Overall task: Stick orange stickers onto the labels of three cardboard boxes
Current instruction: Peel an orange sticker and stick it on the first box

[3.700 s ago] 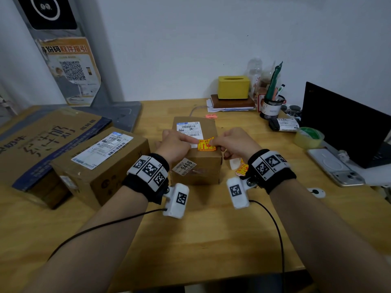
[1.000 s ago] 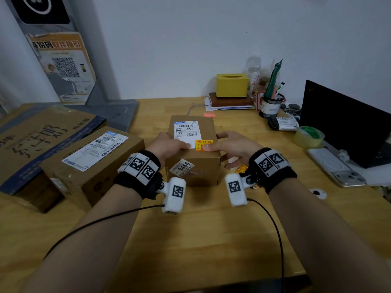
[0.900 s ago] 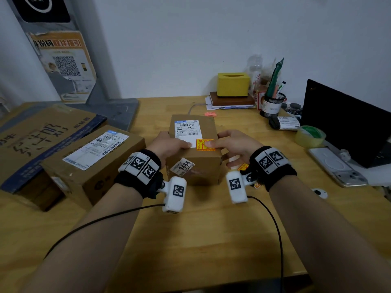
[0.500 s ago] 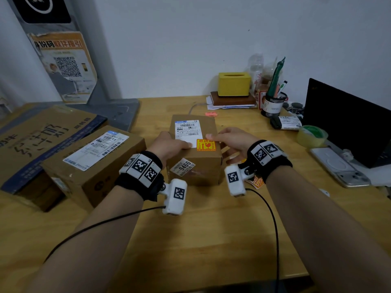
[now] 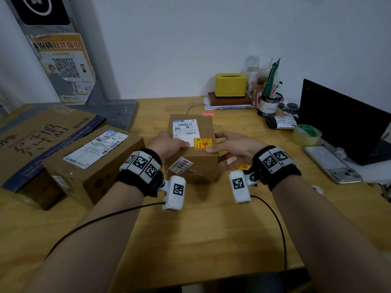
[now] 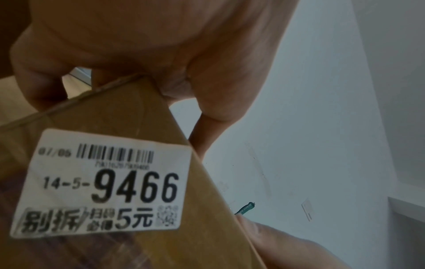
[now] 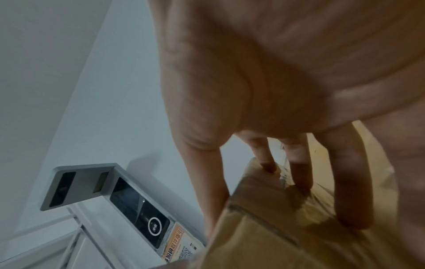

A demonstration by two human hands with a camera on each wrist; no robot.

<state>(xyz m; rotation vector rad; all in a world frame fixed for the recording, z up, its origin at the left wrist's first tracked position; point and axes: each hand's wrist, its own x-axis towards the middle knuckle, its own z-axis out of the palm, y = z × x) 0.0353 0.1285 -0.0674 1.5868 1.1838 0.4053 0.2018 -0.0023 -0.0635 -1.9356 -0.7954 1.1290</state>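
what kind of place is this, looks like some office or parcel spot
Most likely a parcel pickup counter or small shipping desk: labelled cardboard boxes on a wooden desk, a QR-code pickup poster on the wall, and a pen holder beside a laptop.

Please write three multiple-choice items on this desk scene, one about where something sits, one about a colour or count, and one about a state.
1. Where does the orange sticker sit on the small box?
A. On its top, at the near right corner of the white label
B. On its front face
C. On the table beside it

2. What colour is the tissue box by the wall?
A. Green
B. Yellow
C. White

3. How does the left hand meet the small box?
A. It hovers clear of it
B. It grips the near left corner
C. It lies flat on the table

Answers: 1 A, the head view shows the sticker flat on the top face, beside the label's near corner. 2 B, it is plainly yellow. 3 B, the left wrist view shows fingers and thumb curled round the corner.
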